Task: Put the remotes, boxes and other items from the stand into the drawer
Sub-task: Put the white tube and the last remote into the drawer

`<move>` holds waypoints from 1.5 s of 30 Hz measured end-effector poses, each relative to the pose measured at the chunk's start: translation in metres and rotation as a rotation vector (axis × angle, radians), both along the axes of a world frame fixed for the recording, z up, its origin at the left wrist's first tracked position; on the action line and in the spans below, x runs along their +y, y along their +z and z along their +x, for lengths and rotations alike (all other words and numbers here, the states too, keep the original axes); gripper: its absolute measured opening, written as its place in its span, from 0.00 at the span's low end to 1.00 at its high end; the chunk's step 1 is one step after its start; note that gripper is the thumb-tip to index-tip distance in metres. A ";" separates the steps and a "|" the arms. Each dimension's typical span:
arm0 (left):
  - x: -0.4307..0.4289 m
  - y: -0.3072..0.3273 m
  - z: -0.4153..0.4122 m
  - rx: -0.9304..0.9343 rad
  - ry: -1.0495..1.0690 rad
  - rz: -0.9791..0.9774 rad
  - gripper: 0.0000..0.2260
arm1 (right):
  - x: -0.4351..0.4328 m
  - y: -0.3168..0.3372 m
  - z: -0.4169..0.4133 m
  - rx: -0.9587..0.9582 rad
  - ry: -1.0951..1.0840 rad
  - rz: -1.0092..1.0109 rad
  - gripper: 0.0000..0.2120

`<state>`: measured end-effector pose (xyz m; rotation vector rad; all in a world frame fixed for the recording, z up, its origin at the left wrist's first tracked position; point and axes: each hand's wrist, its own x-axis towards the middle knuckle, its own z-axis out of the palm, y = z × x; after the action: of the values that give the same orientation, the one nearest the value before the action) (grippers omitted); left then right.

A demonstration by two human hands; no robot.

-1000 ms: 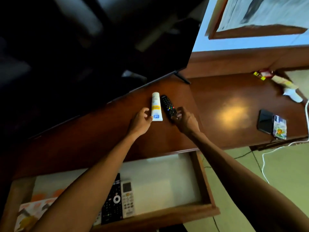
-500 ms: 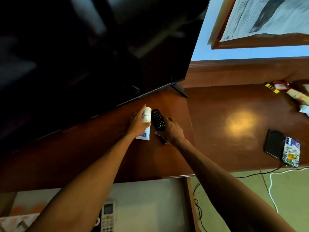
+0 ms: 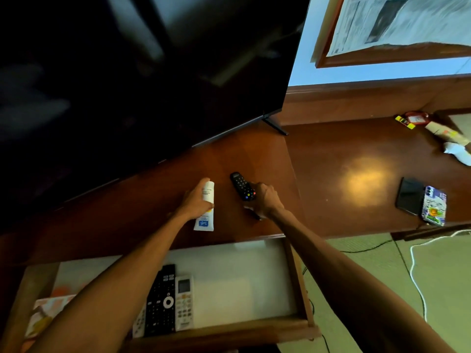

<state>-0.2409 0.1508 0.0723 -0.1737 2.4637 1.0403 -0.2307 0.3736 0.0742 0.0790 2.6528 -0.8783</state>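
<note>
My left hand [image 3: 195, 203] is wrapped around a white tube [image 3: 206, 212] with a blue label, over the brown wooden stand [image 3: 254, 154]. My right hand [image 3: 265, 201] grips a small black remote [image 3: 242, 186] with coloured buttons, its far end pointing away from me. Below, the drawer [image 3: 298, 281] is pulled out. A long black remote [image 3: 161, 300] and a white remote [image 3: 184, 303] lie side by side in it. A colourful box [image 3: 46, 314] sits at its left end, partly hidden by my left arm.
A large dark TV [image 3: 127, 72] stands at the back of the stand. To the right lie a black phone [image 3: 407, 196], a phone with a colourful case [image 3: 433, 208], and small packets [image 3: 413, 119]. A white cable [image 3: 418, 281] runs across the floor.
My left hand closed on the white tube and my right on the small black remote. Both items have shifted slightly nearer the drawer. The view tilted down, showing the drawer again.
</note>
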 end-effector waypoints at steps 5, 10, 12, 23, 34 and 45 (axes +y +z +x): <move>-0.042 0.000 0.072 -0.008 -0.026 0.145 0.36 | -0.025 0.012 0.066 -0.040 0.003 0.026 0.27; -0.080 -0.004 0.144 -0.010 -0.163 0.227 0.34 | -0.054 0.016 0.140 -0.055 -0.009 -0.045 0.25; -0.088 -0.007 0.169 -0.029 -0.227 0.189 0.33 | -0.059 0.014 0.167 -0.068 -0.029 -0.077 0.28; -0.056 -0.064 0.221 -0.039 -0.195 0.108 0.32 | -0.057 -0.035 0.235 -0.207 -0.086 0.032 0.29; -0.021 -0.119 0.212 0.053 -0.244 -0.233 0.26 | -0.056 -0.095 0.211 -0.262 -0.070 0.120 0.24; -0.028 -0.127 0.215 0.158 -0.379 -0.548 0.30 | -0.084 -0.125 0.220 -0.195 0.122 0.105 0.38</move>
<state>-0.0255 0.1224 -0.0551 0.2088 2.7236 0.2177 -0.0107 0.2892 -0.0504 0.0269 2.4910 -0.6573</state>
